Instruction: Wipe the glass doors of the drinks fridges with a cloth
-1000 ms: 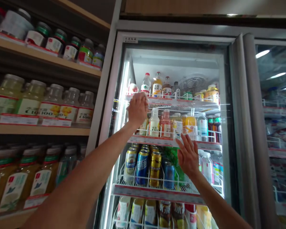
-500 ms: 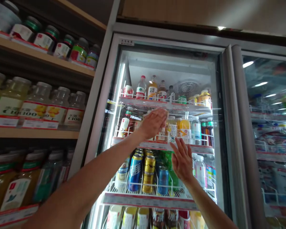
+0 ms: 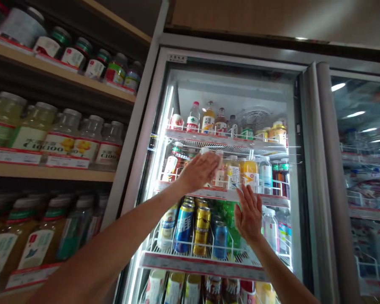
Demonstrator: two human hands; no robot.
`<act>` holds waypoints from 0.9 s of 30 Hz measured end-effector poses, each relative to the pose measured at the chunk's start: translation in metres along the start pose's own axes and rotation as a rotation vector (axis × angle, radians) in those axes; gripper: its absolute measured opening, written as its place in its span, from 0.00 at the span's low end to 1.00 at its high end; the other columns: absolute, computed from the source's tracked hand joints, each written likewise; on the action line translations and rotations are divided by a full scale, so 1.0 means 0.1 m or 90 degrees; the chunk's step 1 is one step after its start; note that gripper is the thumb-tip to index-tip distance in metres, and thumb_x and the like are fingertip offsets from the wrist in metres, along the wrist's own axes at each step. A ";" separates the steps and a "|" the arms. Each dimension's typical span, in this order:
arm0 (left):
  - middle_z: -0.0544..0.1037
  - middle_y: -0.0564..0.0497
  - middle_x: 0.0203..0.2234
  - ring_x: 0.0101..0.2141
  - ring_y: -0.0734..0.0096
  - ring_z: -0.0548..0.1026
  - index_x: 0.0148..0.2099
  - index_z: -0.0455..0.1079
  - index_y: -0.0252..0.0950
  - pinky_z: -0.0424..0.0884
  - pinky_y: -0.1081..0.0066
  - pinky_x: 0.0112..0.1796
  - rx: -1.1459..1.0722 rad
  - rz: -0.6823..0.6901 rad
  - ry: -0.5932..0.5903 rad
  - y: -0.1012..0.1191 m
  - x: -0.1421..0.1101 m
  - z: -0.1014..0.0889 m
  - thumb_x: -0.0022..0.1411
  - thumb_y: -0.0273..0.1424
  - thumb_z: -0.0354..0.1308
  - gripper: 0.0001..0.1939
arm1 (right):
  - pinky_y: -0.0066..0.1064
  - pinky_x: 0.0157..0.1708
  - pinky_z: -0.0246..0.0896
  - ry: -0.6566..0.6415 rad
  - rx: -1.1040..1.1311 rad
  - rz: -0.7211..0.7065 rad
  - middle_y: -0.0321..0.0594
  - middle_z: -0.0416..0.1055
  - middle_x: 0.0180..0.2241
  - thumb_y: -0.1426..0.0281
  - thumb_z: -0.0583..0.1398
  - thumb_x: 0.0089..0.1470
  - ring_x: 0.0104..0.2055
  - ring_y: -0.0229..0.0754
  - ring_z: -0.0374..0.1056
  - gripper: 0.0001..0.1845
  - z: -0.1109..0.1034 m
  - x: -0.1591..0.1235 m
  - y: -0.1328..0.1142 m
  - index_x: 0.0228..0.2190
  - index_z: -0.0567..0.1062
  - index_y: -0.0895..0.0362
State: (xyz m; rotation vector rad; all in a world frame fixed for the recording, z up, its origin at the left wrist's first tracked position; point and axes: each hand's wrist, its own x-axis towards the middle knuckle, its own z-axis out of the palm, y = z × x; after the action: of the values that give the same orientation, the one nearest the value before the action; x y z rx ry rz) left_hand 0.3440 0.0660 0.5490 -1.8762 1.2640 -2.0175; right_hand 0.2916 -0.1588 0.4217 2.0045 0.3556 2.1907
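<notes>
Plainly, the largest thing is the drinks cooler (image 3: 215, 45), lit inside and apparently closed. To its left is a wooden shelving unit (image 3: 50, 169) stocked with bottled drinks. The cooler's glass door (image 3: 234, 90) is directly ahead of the person, between both hands and the racks.

The left hand (image 3: 199, 171) is raised in front of the second rack, fingers extended and close together, its back to the camera; whether it covers or grips anything cannot be told. The right hand (image 3: 249, 213), lower and to the right, has straight fingers, thumb apart and nothing visible in it. Contact with the pane is unclear for either.

Behind the glass, an orange drink bottle (image 3: 250, 171) shows above the right fingertips, a tea bottle (image 3: 233, 173) beside it, and a gold can (image 3: 202, 228) on the rack below.

The step in hand looks like working across the pane left-handed; the next move seems to call for a flat left palm, light even contact and a steady right hand.
</notes>
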 end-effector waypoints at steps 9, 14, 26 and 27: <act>0.62 0.45 0.59 0.61 0.60 0.54 0.59 0.59 0.33 0.53 0.58 0.60 0.029 -0.022 0.006 -0.37 -0.39 -0.12 0.64 0.33 0.43 0.22 | 0.46 0.60 0.42 -0.012 0.000 0.006 0.44 0.55 0.60 0.71 0.50 0.57 0.64 0.45 0.48 0.28 0.00 -0.02 0.00 0.59 0.54 0.52; 0.58 0.38 0.60 0.62 0.54 0.50 0.58 0.58 0.26 0.50 0.53 0.60 0.073 -0.306 0.086 -0.48 -0.58 -0.19 0.62 0.31 0.44 0.24 | 0.45 0.60 0.42 -0.001 0.007 0.003 0.43 0.55 0.61 0.70 0.50 0.57 0.64 0.45 0.49 0.29 0.02 -0.02 0.01 0.59 0.54 0.51; 0.56 0.40 0.61 0.63 0.55 0.46 0.60 0.55 0.28 0.51 0.51 0.60 0.033 -0.334 0.109 -0.17 -0.73 -0.11 0.64 0.32 0.41 0.24 | 0.45 0.60 0.42 0.002 0.000 0.008 0.43 0.55 0.60 0.71 0.50 0.56 0.63 0.45 0.49 0.28 0.03 -0.03 0.01 0.59 0.55 0.51; 0.56 0.40 0.61 0.63 0.55 0.46 0.60 0.55 0.28 0.51 0.51 0.60 0.027 -0.303 0.100 -0.12 -0.75 -0.10 0.64 0.32 0.41 0.24 | 0.45 0.60 0.42 0.001 -0.001 0.008 0.43 0.56 0.60 0.71 0.50 0.56 0.63 0.46 0.49 0.28 0.03 -0.03 0.01 0.59 0.56 0.52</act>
State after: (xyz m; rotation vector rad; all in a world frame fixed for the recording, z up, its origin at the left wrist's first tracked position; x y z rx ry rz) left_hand 0.3583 0.1228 0.4991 -2.1968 0.8467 -2.4347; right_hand 0.2951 -0.1607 0.4192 2.0096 0.3417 2.2002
